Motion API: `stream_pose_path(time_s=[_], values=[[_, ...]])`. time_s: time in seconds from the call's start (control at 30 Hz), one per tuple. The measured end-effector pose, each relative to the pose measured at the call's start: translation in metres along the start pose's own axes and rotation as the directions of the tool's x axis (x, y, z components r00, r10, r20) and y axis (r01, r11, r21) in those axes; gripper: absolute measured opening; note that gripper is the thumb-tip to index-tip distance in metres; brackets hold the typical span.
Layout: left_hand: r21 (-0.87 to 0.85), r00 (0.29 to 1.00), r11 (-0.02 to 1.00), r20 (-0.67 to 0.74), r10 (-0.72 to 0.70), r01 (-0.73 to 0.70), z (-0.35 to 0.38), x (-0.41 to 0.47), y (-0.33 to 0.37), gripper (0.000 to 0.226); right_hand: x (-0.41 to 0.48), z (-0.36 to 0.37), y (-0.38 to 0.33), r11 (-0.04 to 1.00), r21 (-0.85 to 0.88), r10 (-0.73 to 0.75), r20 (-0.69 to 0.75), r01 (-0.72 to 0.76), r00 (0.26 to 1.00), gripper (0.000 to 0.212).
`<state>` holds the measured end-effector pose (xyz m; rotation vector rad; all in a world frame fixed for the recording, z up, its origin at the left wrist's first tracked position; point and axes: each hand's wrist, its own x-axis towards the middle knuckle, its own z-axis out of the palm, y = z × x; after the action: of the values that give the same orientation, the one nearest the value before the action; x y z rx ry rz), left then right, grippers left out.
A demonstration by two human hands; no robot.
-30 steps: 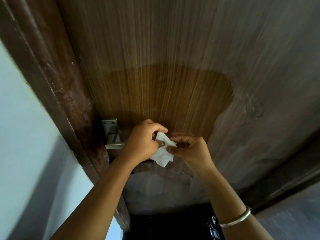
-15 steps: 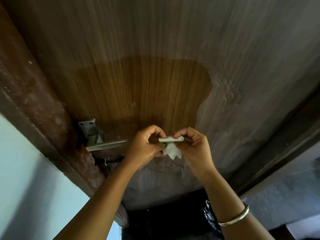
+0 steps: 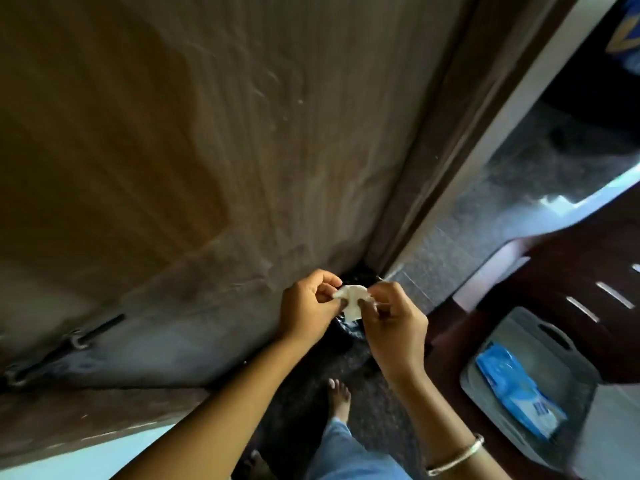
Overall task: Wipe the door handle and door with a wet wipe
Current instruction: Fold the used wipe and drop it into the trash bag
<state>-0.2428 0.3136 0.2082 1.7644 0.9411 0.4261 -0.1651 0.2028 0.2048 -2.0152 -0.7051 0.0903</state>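
Note:
A small crumpled white wet wipe (image 3: 351, 299) is pinched between both hands, low in front of the brown wooden door (image 3: 277, 133). My left hand (image 3: 308, 306) grips its left end and my right hand (image 3: 394, 327) grips its right side. A darker, damp-looking patch (image 3: 104, 150) covers the door's left part. The door handle is out of view; only a dark latch bar (image 3: 69, 341) shows at the lower left of the door.
A grey tray (image 3: 512, 393) at the lower right holds a blue wipes packet (image 3: 516, 393). The dark door frame (image 3: 450, 133) runs up to the right. My feet (image 3: 339, 396) stand on the dark speckled floor. A black bag (image 3: 349, 337) lies under my hands.
The view has swung right and down: the handle left the frame, and the floor, tray and packet came into view. Both hands still hold the wipe, now more bunched up.

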Motion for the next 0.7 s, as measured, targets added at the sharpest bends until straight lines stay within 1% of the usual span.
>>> stream_pose_path(time_s=[0.07,0.13,0.23,0.27,0.3,0.33,0.37,0.4,0.43,0.47,0.5,0.57,0.63,0.7], values=[[0.026,1.0,1.0,0.003,-0.011,0.011,0.037,0.015,-0.007,0.027,0.007,-0.005,0.03,0.996,-0.077,-0.044,-0.062,0.039,0.997,0.021],[0.044,1.0,0.999,0.01,-0.008,0.008,0.068,0.029,-0.013,0.024,0.015,-0.008,0.055,0.988,-0.146,-0.059,-0.089,0.045,0.994,0.018],[0.044,1.0,0.999,0.021,0.015,-0.016,0.116,0.052,-0.026,0.012,0.035,-0.007,0.098,0.979,-0.205,-0.028,-0.109,0.006,0.994,0.019],[0.053,0.998,0.999,0.06,0.008,-0.011,0.13,0.062,-0.032,0.015,0.042,-0.005,0.113,0.975,-0.222,0.004,-0.088,-0.023,0.996,0.021],[0.082,0.992,0.997,0.123,-0.012,0.002,0.141,0.071,-0.036,0.024,0.049,0.0,0.126,0.968,-0.244,0.052,-0.03,-0.058,0.998,0.026],[0.133,0.977,0.991,0.207,-0.054,0.026,0.152,0.08,-0.042,0.037,0.056,0.005,0.143,0.951,-0.289,0.133,0.067,-0.108,0.989,0.035],[0.186,0.95,0.98,0.287,-0.121,0.068,0.161,0.089,-0.047,0.049,0.062,0.011,0.158,0.922,-0.352,0.242,0.188,-0.165,0.952,0.049],[0.234,0.916,0.965,0.351,-0.195,0.116,0.167,0.096,-0.053,0.059,0.066,0.015,0.171,0.89,-0.401,0.346,0.287,-0.216,0.893,0.061],[0.274,0.878,0.947,0.395,-0.271,0.169,0.17,0.101,-0.06,0.068,0.07,0.018,0.182,0.864,-0.431,0.424,0.344,-0.261,0.837,0.068],[0.301,0.841,0.928,0.422,-0.338,0.221,0.171,0.104,-0.066,0.078,0.073,0.02,0.19,0.848,-0.452,0.457,0.361,-0.276,0.813,0.07],[0.301,0.806,0.91,0.439,-0.396,0.283,0.17,0.105,-0.072,0.085,0.076,0.021,0.196,0.836,-0.474,0.468,0.359,-0.274,0.807,0.068],[0.249,0.756,0.883,0.457,-0.469,0.398,0.165,0.107,-0.079,0.088,0.078,0.022,0.201,0.815,-0.523,0.479,0.362,-0.252,0.8,0.06],[0.237,0.743,0.87,0.452,-0.493,0.433,0.159,0.106,-0.084,0.083,0.078,0.025,0.202,0.798,-0.557,0.499,0.399,-0.229,0.769,0.058],[0.272,0.757,0.872,0.435,-0.488,0.406,0.152,0.108,-0.085,0.081,0.079,0.032,0.198,0.814,-0.548,0.487,0.465,-0.192,0.739,0.059]])
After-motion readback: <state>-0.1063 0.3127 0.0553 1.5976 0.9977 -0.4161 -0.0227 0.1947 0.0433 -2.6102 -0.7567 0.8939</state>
